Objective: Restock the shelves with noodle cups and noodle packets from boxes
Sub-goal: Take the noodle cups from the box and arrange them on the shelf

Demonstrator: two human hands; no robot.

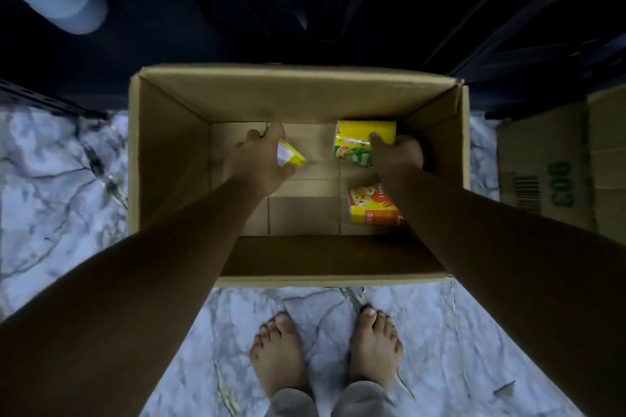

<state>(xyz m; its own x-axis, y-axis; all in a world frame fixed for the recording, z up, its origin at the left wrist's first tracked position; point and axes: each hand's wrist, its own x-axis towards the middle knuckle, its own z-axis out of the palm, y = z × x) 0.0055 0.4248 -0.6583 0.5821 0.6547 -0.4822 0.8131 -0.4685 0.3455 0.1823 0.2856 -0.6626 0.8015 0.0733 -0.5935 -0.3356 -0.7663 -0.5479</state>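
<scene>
A person standing barefoot reaches both arms into an open cardboard box (298,73) on a marble floor (67,179). The left hand (261,159) curls round a yellow noodle cup (292,158) toward the box's far-left corner; the right hand (398,154) grips a second noodle cup (360,140) at the far-right corner. A third noodle cup (371,205) lies on its side along the right wall.

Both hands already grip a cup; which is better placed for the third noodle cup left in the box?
Right, probably. The third noodle cup lies on the cardboard box floor beside the right forearm, nearer the right hand; the left hand is across the box. Either hand must first free itself.
</scene>
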